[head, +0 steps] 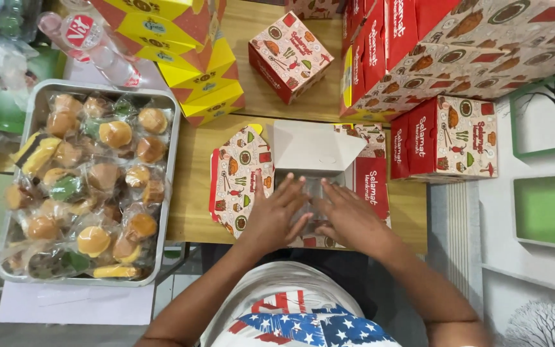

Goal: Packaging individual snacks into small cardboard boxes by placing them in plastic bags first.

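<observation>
Both hands lie flat with fingers spread, pressed down into the same open box (313, 168): the left hand (276, 215) and the right hand (348, 215) rest side by side, fingertips nearly meeting, palms down, clamped on nothing that can be made out. Something clear and shiny sits under the fingers, too blurred to name. The box is a printed red and cream carton; its white inner lid flap stands open just beyond the fingertips, and a patterned side flap folds out beside the left hand. It sits on a wooden table (194, 193) at the near edge. Further out from the left hand, a metal tray (172, 167) holds many small wrapped pastries (91, 186). Beyond the fingertips stand a closed carton (289, 54) of the same print and a stack of yellow boxes (194, 61). Outward from the right hand sit more closed printed cartons (448, 138).
</observation>
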